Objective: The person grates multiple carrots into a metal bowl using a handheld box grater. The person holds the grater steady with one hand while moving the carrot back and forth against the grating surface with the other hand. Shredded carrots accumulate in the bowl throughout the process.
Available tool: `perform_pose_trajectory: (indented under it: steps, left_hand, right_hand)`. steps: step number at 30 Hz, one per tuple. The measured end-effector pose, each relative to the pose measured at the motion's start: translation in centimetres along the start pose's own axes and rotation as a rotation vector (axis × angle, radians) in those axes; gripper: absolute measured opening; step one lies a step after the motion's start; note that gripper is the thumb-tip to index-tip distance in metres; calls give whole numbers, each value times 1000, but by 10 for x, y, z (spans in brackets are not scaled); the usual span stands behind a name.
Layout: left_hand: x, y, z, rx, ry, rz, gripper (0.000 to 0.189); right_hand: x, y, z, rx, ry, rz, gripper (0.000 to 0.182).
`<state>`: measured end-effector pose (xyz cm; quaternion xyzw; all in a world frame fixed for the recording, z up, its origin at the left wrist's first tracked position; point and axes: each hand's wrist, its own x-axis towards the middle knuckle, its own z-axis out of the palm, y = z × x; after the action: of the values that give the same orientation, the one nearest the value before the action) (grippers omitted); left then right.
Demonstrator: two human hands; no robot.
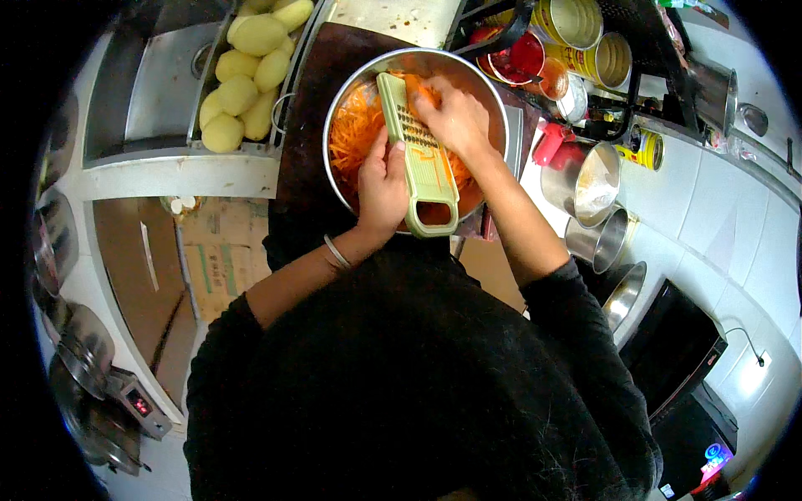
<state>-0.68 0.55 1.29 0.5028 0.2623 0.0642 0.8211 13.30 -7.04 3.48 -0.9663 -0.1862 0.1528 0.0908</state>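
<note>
My left hand point(383, 181) grips the long side of a pale green plastic hand grater point(431, 175). The grater lies tilted over a large stainless steel bowl point(330, 134), its handle loop resting at the near rim. Against the upper part of the grater, above the rows of teeth, my right hand point(456, 116) holds an orange piece of carrot point(413, 87), partly hidden by the fingers. Shredded carrot point(354, 134) fills the left side of the bowl, and a few shreds cling to the grater's face.
Peeled potatoes point(238, 94) fill a metal basin at the left, beside a steel sink point(163, 81). A rack with opened cans point(567, 25) stands at the upper right. Below it are a red-handled tool point(551, 143), a metal pot holding white powder point(579, 185) and more steel pots point(598, 238).
</note>
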Motion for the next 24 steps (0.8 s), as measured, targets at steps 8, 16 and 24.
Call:
perform_pose_trajectory:
  steps: [8, 16, 24]
  left_hand:
    - [0, -8, 0, -163, 35, -7, 35]
    - [3, -6, -2, -54, 11, -5, 35]
    - [-1, -7, 1, -99, 61, -11, 38]
  right_hand:
    - [-117, 13, -35, 228, -40, -58, 32]
    - [-5, -1, 6, 12, 52, -10, 39]
    - [-109, 0, -30, 125, -18, -65, 33]
